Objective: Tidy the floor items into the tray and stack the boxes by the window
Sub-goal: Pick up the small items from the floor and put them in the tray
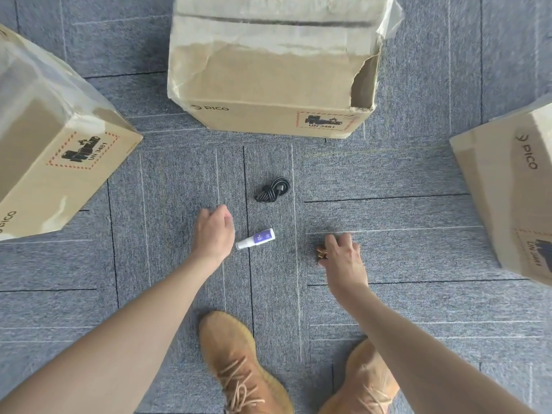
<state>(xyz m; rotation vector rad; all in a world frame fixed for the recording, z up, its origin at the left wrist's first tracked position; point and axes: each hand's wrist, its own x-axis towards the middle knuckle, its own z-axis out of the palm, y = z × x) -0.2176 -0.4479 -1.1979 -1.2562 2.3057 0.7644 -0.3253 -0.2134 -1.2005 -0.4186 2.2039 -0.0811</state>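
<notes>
On the grey carpet lie a coiled black cable point(272, 190), a small white spray bottle with a purple label point(255, 239) and a small brown-orange item point(321, 253). My left hand point(213, 231) hangs just left of the bottle, fingers curled downward, holding nothing that I can see. My right hand point(343, 257) is down over the brown-orange item, fingers touching it and hiding most of it. Three cardboard boxes stand around: one at the left point(56, 144), one at the top middle point(268, 73) with a torn corner, one at the right point(507, 186). No tray is in view.
My two tan laced shoes point(239, 366) point(367, 380) stand on the carpet at the bottom, close below the items. The boxes ring the open carpet patch on three sides.
</notes>
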